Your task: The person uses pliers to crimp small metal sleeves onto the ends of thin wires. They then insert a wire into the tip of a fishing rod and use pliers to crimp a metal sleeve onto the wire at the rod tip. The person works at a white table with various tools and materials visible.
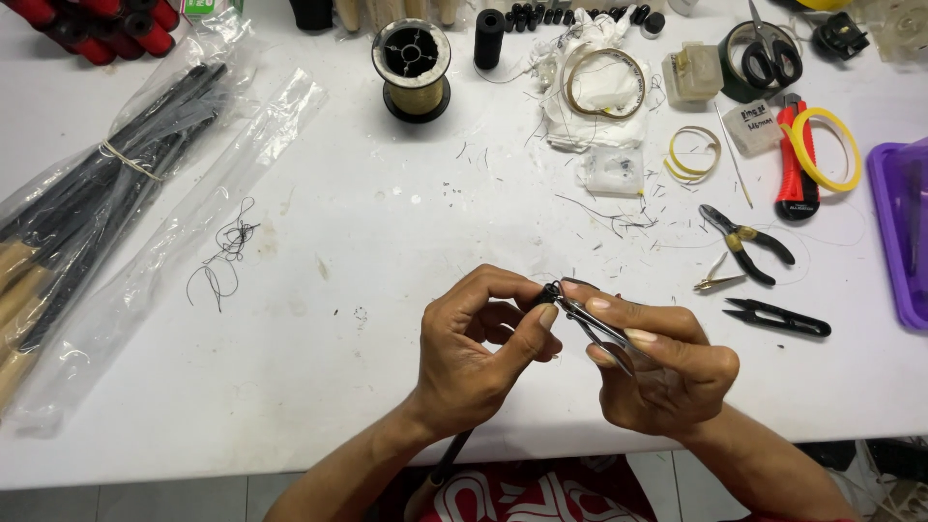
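Head view, left to right: clear plastic bags point(145, 232) of long dark rods with pale wooden handles lie diagonal at far left of the white desk point(338, 387), bound with a rubber band; red spools point(97, 24) sit at top left corner. Loose tangle of black thread point(224, 259) lies on the desk beside the bags. Spool of gold thread point(412, 70) stands upright at top centre, black cylinder point(489, 37) just beside it. Centre foreground: left hand point(474, 353) pinches a small dark piece point(551, 292) between thumb and forefinger, grip closed on it; a thin dark rod runs down under the wrist off the desk edge, cannot tell if it joins the piece. Right hand point(662, 372) is closed round small metal pliers point(594, 324), their long axis running diagonally up-left, tip touching the dark piece at the left hand's fingertips. So the piece lies up and left of the right hand's grip, at the pliers' nose; both hands meet at it, left hand holding, right hand applying the tool. Right of the hands: black thread snips point(778, 317), small brass tweezers point(717, 282), black-handled pliers point(746, 242) lying on the desk, well apart from the hands. Top right: scissors point(770, 48), red utility knife point(795, 164) under a yellow ring point(826, 150), purple tray point(904, 232) at the edge.
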